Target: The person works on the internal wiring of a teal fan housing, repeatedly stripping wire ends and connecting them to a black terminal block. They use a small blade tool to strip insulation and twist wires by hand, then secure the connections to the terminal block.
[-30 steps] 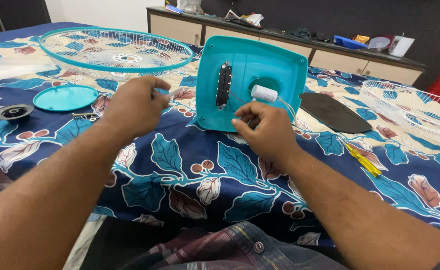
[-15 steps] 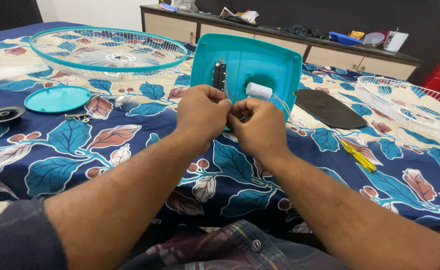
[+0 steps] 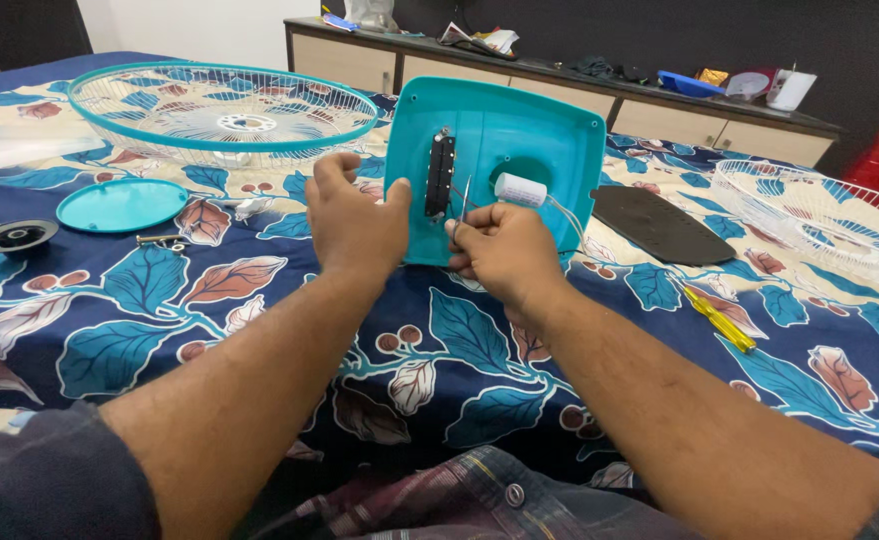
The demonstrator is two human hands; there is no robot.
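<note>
Leaf-print blue cloth (image 3: 259, 300) covers the desk; teal fan base (image 3: 519, 150) sits centre. Left hand (image 3: 354, 220) rests loosely curled on its left edge, right hand (image 3: 504, 250) pinches thin wires (image 3: 465, 200). Behind it, a long sideboard (image 3: 559, 85).

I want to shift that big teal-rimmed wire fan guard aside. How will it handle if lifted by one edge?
The fan guard is probably light: mostly thin wire and open gaps. Its wide, shallow shape may flex or sag somewhat. Resting flat, it seems unlikely to roll.
</note>
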